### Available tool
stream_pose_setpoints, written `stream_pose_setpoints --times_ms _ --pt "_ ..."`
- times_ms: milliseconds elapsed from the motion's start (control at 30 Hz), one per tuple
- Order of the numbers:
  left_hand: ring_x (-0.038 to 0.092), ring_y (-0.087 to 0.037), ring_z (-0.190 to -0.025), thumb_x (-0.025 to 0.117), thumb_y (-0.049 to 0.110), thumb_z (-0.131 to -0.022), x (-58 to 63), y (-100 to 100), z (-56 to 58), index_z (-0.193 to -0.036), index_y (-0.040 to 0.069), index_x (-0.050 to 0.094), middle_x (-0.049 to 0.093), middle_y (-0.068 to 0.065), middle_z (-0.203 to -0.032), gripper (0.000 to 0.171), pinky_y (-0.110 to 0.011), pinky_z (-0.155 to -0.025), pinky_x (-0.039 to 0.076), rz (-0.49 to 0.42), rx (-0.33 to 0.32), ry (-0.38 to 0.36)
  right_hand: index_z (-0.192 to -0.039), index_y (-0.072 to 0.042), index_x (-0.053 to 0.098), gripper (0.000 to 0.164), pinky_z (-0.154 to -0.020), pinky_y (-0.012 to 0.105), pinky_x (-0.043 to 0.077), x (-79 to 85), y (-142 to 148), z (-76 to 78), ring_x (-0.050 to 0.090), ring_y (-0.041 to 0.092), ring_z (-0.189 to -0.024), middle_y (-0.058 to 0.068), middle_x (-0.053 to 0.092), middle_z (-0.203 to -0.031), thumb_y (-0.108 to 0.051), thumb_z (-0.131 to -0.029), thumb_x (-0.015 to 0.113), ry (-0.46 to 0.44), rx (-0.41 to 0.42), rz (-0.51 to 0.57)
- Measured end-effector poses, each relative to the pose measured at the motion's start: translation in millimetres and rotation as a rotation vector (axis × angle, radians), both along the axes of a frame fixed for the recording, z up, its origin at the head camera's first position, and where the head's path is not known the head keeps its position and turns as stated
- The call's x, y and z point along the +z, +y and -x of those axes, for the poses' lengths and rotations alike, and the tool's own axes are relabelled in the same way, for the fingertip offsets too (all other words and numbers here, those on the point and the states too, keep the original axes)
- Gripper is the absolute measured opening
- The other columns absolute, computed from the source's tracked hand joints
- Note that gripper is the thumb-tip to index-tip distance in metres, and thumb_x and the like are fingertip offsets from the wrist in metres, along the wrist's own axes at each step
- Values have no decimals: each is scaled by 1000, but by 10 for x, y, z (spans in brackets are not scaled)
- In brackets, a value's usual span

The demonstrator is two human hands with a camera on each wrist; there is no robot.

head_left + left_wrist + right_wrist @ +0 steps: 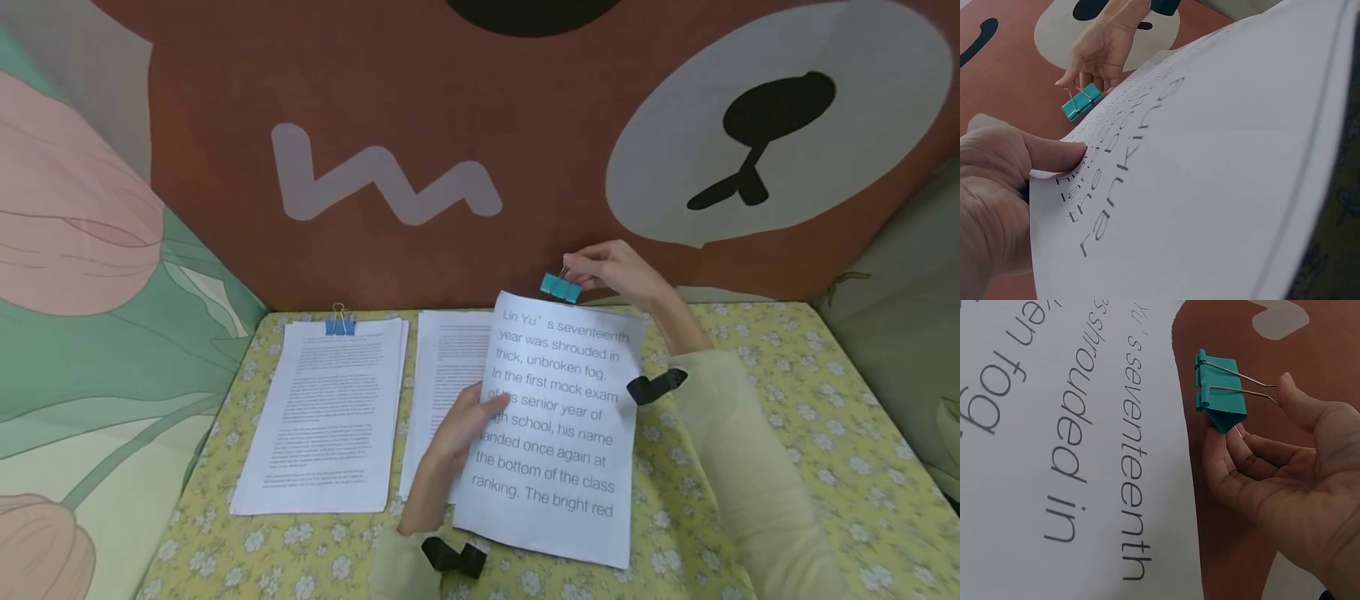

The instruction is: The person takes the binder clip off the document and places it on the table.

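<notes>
My left hand [461,425] grips a stack of printed paper [555,442] by its left edge, thumb on the front sheet, and tilts it up off the table. Large black text covers that sheet. Just above the stack's top edge, my right hand [618,271] holds a teal binder clip [560,287]. In the right wrist view the thumb presses the clip's wire handle [1244,392] and the fingers are curled at its other side. A narrow gap shows between the binder clip [1222,390] and the paper's edge [1191,487].
On the flowered tablecloth [300,550], a stack of small-print pages [322,417] lies at the left with a blue binder clip [341,327] on its top edge. More printed pages [450,350] lie partly behind the held stack. A brown cartoon-patterned backdrop [375,258] rises right behind the table.
</notes>
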State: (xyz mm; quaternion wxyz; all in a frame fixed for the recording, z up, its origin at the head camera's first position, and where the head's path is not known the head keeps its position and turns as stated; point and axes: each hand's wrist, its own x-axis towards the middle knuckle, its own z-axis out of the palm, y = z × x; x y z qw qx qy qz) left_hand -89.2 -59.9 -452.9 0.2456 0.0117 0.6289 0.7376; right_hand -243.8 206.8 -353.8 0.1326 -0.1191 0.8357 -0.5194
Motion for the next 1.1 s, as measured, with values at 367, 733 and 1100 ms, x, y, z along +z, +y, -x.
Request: stream_pose_setpoints --times_ms 367,733,1100 --pt "75 -29 -94 51 20 -106 -34 -19 20 -140 10 59 75 -14 -109 36 -40 -83 60 13 14 -8 -142 9 55 59 -98 33 54 -38 98 -87 67 20 -104 20 67 -122 -38 -107 57 0 -95 40" --pt "75 -28 -93 52 22 -106 -29 -24 24 -139 10 60 75 -14 -108 35 -38 -84 60 40 26 -17 -135 8 60 62 -92 25 54 -164 272 -207 62 16 -99 13 63 -115 -46 -106 57 13 -207 134" --pt "76 -30 -93 51 23 -107 4 45 24 -136 15 62 75 -14 -108 33 -40 -82 61 29 24 -23 -132 13 59 60 -88 24 56 -100 385 -289 63 16 -94 2 66 -102 -41 -105 61 68 -216 245"
